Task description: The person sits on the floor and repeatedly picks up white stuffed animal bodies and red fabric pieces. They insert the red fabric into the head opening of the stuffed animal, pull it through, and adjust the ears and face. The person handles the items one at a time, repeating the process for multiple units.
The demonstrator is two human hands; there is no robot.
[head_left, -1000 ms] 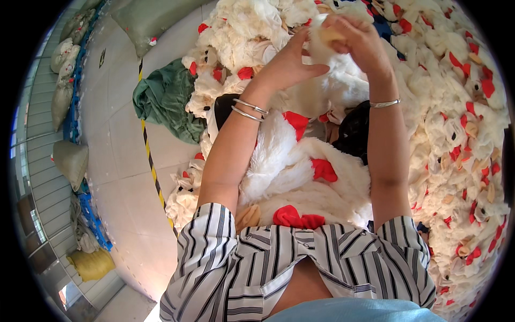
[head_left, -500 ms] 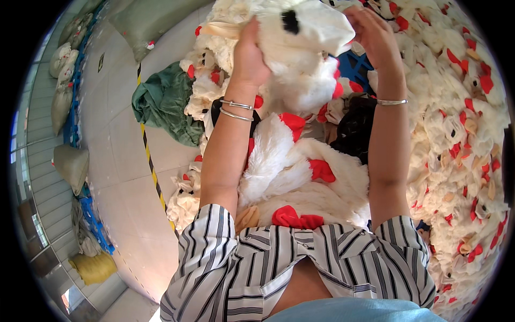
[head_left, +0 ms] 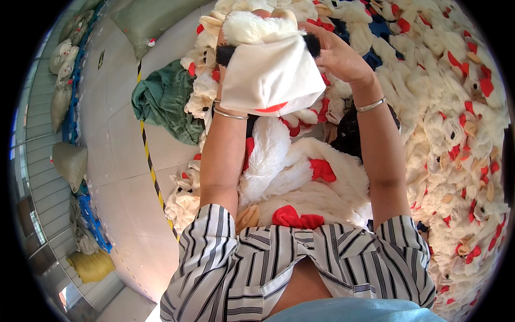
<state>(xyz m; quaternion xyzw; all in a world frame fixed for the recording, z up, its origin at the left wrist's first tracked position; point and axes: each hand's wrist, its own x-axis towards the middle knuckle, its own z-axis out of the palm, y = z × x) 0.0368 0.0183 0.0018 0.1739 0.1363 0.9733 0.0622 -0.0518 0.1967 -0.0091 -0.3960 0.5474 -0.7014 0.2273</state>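
Observation:
A white plush animal head cover (head_left: 271,72) is held up in front of me, its smooth muzzle facing me. It has fluffy fur on top, beige ears, a black patch at each side and a red mouth at the lower edge. My left hand (head_left: 221,35) is mostly hidden behind its left side, holding it up. My right hand (head_left: 339,56) grips the right side by the black patch, its fingertips partly out of sight. On my lap lies a fluffy white plush skin (head_left: 300,172) with red pieces.
Heaps of limp white plush skins (head_left: 456,161) with red and beige parts cover the right side. At the left are a crumpled green cloth (head_left: 163,104), black-yellow floor tape (head_left: 152,172) and a grey-green sack (head_left: 153,24). A black item (head_left: 348,134) lies beyond my lap.
The plush head has turned from sideways to muzzle toward me and come lower and nearer. My right hand has moved left onto its side; my left hand has gone behind it.

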